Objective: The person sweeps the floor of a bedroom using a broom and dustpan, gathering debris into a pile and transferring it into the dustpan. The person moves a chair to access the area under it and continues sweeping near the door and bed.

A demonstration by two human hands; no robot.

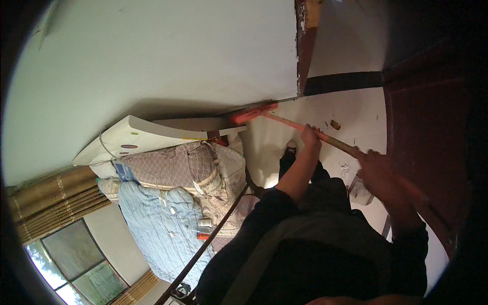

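Both of my hands hold a long-handled broom slantwise across the picture. My left hand [312, 137] grips the pinkish part of the broom handle [339, 145] nearer the head. Farther up the handle, my right hand [375, 169] is wrapped around it, somewhat blurred. The red broom head [253, 113] lies along the foot of the white wall [198, 49], by the end of the cream headboard [160, 137]. Its bristles are blurred and partly in shadow. On the pale floor [358, 110] below the handle lies a small brown object [335, 125], with bits of debris around it.
To my left stands a bed with a patterned pillow [164, 164], a blue quilt [152, 221] and small items on it. A dark pole [213, 236] crosses its near side. A dark red door [423, 126] stands at right, a dark threshold [343, 83] ahead, a window [76, 263] lower left.
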